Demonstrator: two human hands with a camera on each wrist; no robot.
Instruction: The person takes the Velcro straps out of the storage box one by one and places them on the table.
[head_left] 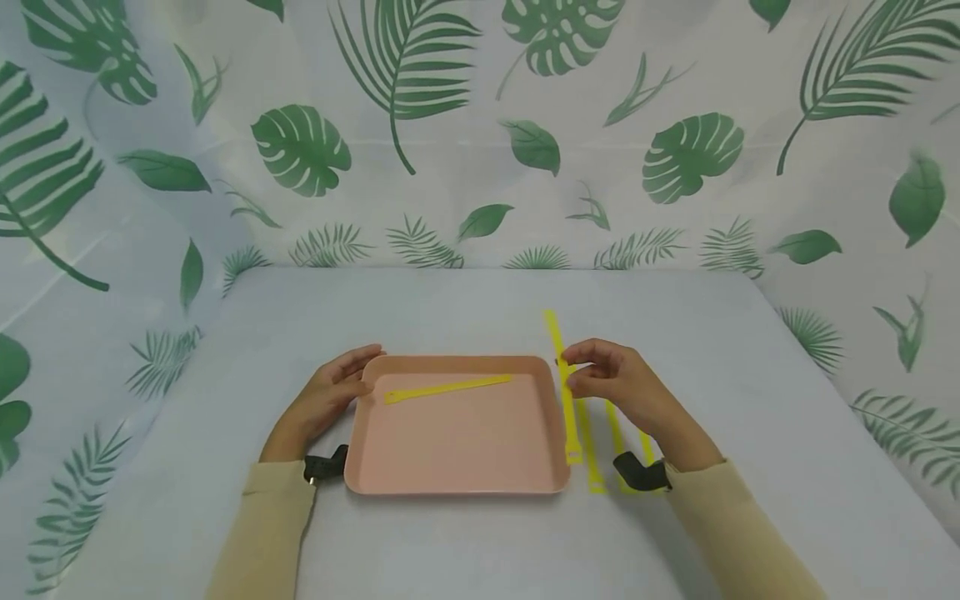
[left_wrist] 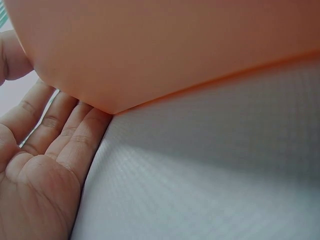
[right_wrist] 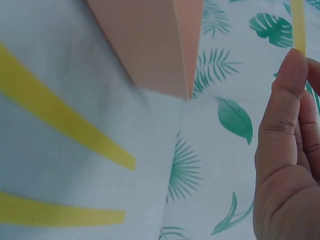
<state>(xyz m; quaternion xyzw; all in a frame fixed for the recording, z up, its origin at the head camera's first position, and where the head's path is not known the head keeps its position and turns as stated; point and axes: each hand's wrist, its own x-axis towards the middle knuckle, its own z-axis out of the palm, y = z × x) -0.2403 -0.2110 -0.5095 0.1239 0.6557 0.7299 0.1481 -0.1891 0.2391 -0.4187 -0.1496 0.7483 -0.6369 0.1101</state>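
A shallow pink tray (head_left: pixel 457 492) lies on the table. One yellow cable strap (head_left: pixel 448 388), flat with a slotted wider end, lies slantwise inside it near the far side. My left hand (head_left: pixel 326 398) holds the tray's far left corner, thumb at the rim and fingers along the outer wall. Just off the tray's right edge, my right hand (head_left: pixel 626 387) pinches another yellow cable strap (head_left: pixel 572 421) between thumb and fingertips, its slotted end toward me. Under and beside that hand, several more yellow straps (right_wrist: pixel 65 107) are laid out on the table, partly hidden.
A pale cloth covers the table (head_left: pixel 480 550). Behind it and at both sides hangs a white curtain (head_left: pixel 450 183) printed with green leaves. Each wrist carries a dark mount (head_left: pixel 641 472) below a beige sleeve (head_left: pixel 738 525).
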